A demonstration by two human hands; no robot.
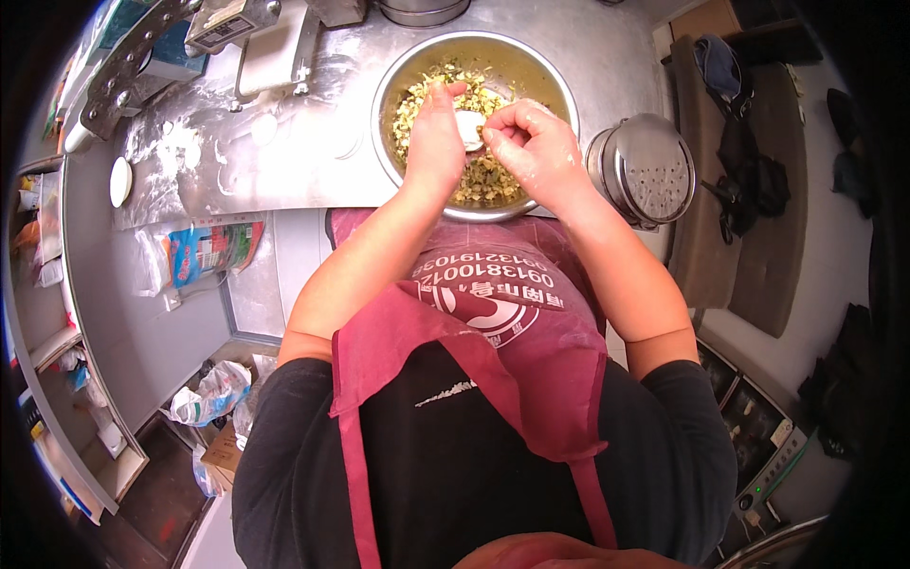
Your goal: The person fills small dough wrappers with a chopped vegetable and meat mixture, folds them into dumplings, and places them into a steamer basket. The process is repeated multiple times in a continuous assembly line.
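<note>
A small white piece of dough is held between my hands, over a wide steel bowl. Chopped yellow-green filling lies in the bowl. My left hand cups the dough from the left, its fingers pointing toward the far side. From the right, my right hand pinches the dough's edge between thumb and fingertips. Flour dusts the right hand. Whether filling sits inside the dough is hidden by my fingers.
Right of the bowl stands a round steel container with a perforated top. Flour is scattered over the steel worktop on the left. A white dish lies at its left end. Farther back are a device with a pale plate and another steel pot.
</note>
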